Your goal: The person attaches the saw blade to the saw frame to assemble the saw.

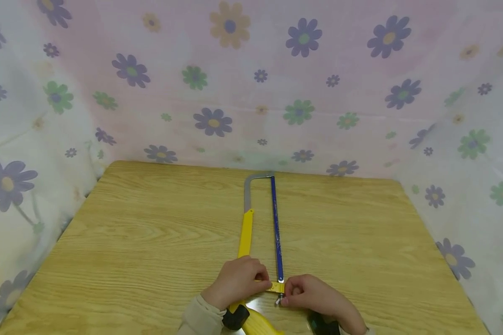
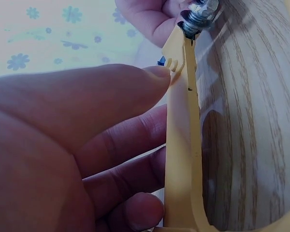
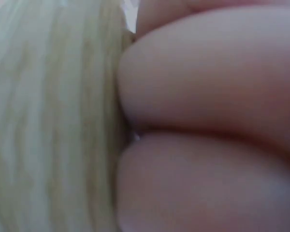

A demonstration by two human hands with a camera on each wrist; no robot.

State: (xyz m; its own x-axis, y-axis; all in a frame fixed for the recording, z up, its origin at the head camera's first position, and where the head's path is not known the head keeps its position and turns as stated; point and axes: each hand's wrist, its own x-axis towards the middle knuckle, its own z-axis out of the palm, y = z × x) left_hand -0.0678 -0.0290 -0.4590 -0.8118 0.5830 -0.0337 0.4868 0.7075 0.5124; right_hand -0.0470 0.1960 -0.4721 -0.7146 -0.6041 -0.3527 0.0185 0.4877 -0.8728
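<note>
Yellow paint and bare grey metal cover the frame of the hacksaw point(image 1: 246, 235), which lies lengthwise on the wooden table point(image 1: 163, 209), its curved end towards the far edge and its handle point(image 1: 260, 322) nearest the person. From my distant seat I see both hands working close together at the near end. The left hand point(image 1: 241, 281) pinches the short yellow arm, thumb on one side and fingers behind it. The right hand point(image 1: 318, 295) has its fingers curled in beside the wing nut point(image 1: 279, 299); I cannot tell whether they grip it, since the right wrist view shows little but blurred fingertips. The blue blade point(image 1: 276, 228) looks straight and meets the frame at both ends.

I judge the frame stiff and fairly light, the paint a little slippery, the blade thin and liable to snap if twisted. I would steady it by the yellow arm or the handle, take the wing nut by its wings with fingertips only, and keep skin off the blade's edge, where teeth are likely.
</note>
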